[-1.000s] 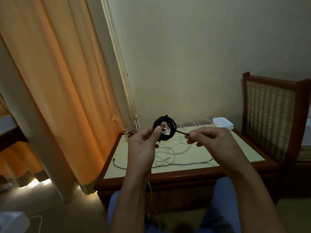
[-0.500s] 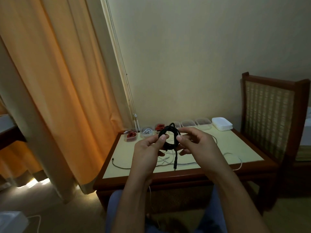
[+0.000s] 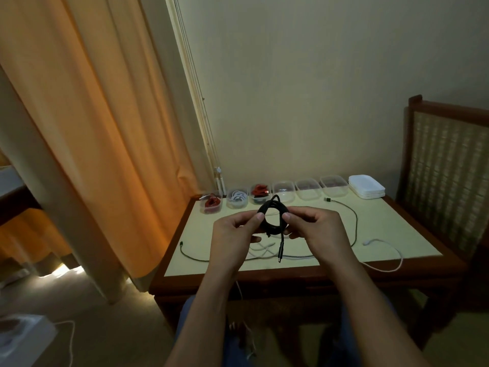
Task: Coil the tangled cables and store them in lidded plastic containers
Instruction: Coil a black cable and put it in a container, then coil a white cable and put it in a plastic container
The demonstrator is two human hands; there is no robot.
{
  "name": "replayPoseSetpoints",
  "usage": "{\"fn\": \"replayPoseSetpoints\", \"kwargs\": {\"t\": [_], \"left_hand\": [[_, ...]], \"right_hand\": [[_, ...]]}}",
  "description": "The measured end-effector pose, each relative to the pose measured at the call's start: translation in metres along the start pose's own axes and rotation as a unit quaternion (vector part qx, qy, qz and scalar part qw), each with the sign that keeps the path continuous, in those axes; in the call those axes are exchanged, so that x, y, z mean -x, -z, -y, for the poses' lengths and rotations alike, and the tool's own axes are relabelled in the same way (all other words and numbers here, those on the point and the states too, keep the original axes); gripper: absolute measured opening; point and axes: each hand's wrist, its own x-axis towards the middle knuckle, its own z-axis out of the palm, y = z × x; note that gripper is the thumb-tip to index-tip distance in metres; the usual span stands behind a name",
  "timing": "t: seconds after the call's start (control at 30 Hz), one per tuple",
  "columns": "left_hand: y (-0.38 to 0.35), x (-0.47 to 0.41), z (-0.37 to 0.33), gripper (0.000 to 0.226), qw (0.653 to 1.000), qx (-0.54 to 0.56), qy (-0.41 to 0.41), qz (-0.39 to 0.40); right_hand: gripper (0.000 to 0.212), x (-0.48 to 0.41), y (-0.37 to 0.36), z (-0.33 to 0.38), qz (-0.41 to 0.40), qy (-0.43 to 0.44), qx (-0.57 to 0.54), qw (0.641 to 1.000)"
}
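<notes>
A coiled black cable (image 3: 274,213) is held upright above the table between both hands. My left hand (image 3: 235,234) pinches its left side and my right hand (image 3: 318,229) pinches its right side. The cable's plug end (image 3: 280,251) hangs straight down from the coil. Loose cables lie on the table: a dark one (image 3: 354,226) and a white one (image 3: 386,250). Clear plastic containers line the far edge; three at the left hold coiled cables (image 3: 237,198), three to the right (image 3: 308,189) look empty. A stack of white lids (image 3: 366,186) stands at their right end.
The low wooden table (image 3: 412,234) stands against the wall. An orange curtain (image 3: 87,128) hangs at the left and a wooden chair (image 3: 447,165) is at the right. A white box (image 3: 18,340) with a cord sits on the floor at lower left.
My right hand has stopped pulling the cable's tail and come in to pinch the coil's right side. The plug end now hangs free below the coil. The view has tilted down.
</notes>
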Motion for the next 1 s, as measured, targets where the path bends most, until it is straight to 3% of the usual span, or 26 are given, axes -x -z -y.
{"fn": "replayPoseSetpoints", "kwargs": {"t": [0.23,0.57,0.7,0.83,1.0], "left_hand": [[-0.016,-0.089,0.029,0.014,0.997,-0.074,0.016,0.006],[-0.084,-0.270,0.094,0.014,0.981,-0.184,0.017,0.060],[-0.106,-0.345,0.128,0.020,0.975,-0.206,0.035,0.076],[-0.128,-0.419,0.167,0.012,0.970,-0.213,0.081,0.085],[-0.161,-0.491,0.213,0.012,0.949,-0.292,0.069,0.100]], "right_hand": [[0.011,-0.076,-0.003,-0.037,-0.013,-0.053,0.002,0.999],[0.006,-0.257,0.002,-0.141,-0.092,-0.165,0.002,0.982],[0.012,-0.334,0.001,-0.181,-0.062,-0.178,0.054,0.981],[0.007,-0.402,0.001,-0.216,-0.019,-0.172,0.140,0.975],[0.011,-0.471,0.002,-0.265,-0.002,-0.135,0.277,0.951]]}}
